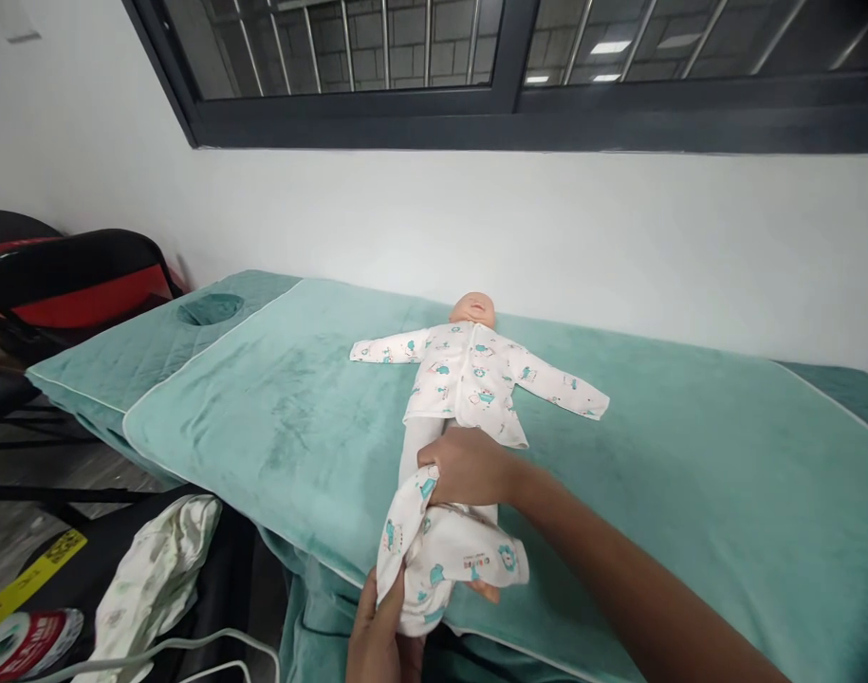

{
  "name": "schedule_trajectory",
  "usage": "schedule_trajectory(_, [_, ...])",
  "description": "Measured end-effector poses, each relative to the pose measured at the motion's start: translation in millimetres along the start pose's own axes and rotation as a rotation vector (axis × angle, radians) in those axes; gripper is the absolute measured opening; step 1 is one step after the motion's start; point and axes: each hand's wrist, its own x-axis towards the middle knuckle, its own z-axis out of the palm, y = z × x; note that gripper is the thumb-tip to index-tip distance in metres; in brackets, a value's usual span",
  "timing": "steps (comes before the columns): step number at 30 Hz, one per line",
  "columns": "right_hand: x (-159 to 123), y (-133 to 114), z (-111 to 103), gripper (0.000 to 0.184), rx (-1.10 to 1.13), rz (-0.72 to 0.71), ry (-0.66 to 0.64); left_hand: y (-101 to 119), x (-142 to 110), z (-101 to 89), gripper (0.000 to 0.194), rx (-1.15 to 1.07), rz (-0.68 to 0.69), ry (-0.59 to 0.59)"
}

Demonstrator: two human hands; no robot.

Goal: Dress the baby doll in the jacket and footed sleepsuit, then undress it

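A baby doll (471, 308) lies on its back on a green bed, its head toward the wall. It wears a white printed long-sleeved shirt (469, 375) with both sleeves spread out. Over its lower legs are white printed baby pants (434, 560), bunched up. My right hand (469, 467) grips the pants' upper edge near the doll's thighs. Lower down, my left hand (380, 621) pinches the pants' cloth near the bed's front edge. One bare doll foot (485, 591) shows below the cloth; the other is hidden.
The green bed cover (263, 408) spreads wide on both sides, with a face hole (211, 308) at the left end. A black chair at lower left carries a crumpled white cloth (159, 579), a red-labelled container (27, 645) and cables. Folding chairs (84, 294) stand behind.
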Motion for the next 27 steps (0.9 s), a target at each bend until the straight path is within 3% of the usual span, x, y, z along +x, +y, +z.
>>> schedule_trajectory(5, [0.0, -0.1, -0.4, 0.031, 0.046, -0.001, -0.006, -1.6, -1.2, -7.3, 0.040, 0.054, 0.127, -0.070])
schedule_trajectory(9, [-1.2, 3.0, -1.4, 0.037, 0.145, 0.000, 0.025, 11.8, 1.7, -4.3, 0.039, 0.089, 0.198, -0.084])
schedule_trajectory(14, [-6.1, 4.9, -4.3, 0.036, 0.351, 0.010, 0.014, 51.0, 10.5, 7.8, 0.040, 0.496, 0.483, -0.171])
schedule_trajectory(18, [-10.7, 3.2, -2.0, 0.040, 0.405, 0.072, 0.080, 86.6, 26.2, 27.8, 0.025, 0.834, 0.748, -0.250])
schedule_trajectory(22, [-14.9, 3.6, 1.4, 0.043, 0.471, 0.089, 0.122, 115.3, 48.0, 58.0, 0.029, 1.055, 0.969, -0.303])
schedule_trajectory(27, [-15.2, 9.7, 4.1, 0.045, 0.532, 0.093, 0.102, 132.6, 80.5, 104.8, 0.035, 1.193, 1.067, -0.410])
